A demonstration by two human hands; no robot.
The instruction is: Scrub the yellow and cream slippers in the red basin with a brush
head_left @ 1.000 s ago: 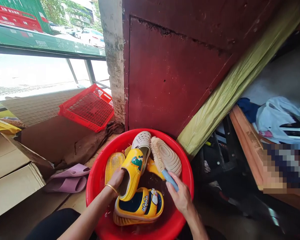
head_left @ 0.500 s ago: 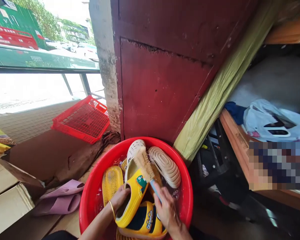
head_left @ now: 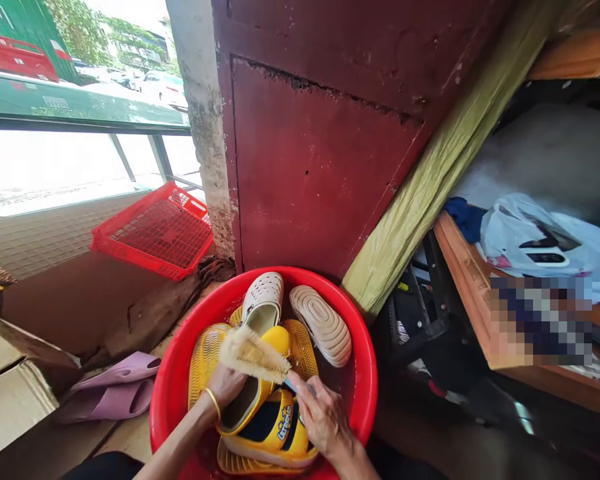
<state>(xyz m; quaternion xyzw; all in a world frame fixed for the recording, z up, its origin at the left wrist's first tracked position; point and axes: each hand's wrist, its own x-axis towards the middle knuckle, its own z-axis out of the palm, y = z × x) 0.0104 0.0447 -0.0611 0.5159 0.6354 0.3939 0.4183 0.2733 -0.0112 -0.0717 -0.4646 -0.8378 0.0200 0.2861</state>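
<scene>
My left hand is closed on the side of a yellow clog, which is tilted over the other shoes. My right hand grips the blue handle of a scrubbing brush. Its pale bristle head crosses over the clog near my left fingers and hides part of it. Below lies a yellow sandal with dark straps. In the red basin there are also a white clog, an upturned beige sole and a yellow ridged sole.
Pink slippers lie on the floor left of the basin. A red plastic crate leans behind them by cardboard. A dark red door rises behind the basin. To the right stands a wooden shelf bearing a plastic bag.
The brush head has swung left and down from the white clog across the yellow clog towards my left hand. My view has shifted slightly, moving the basin a little left.
</scene>
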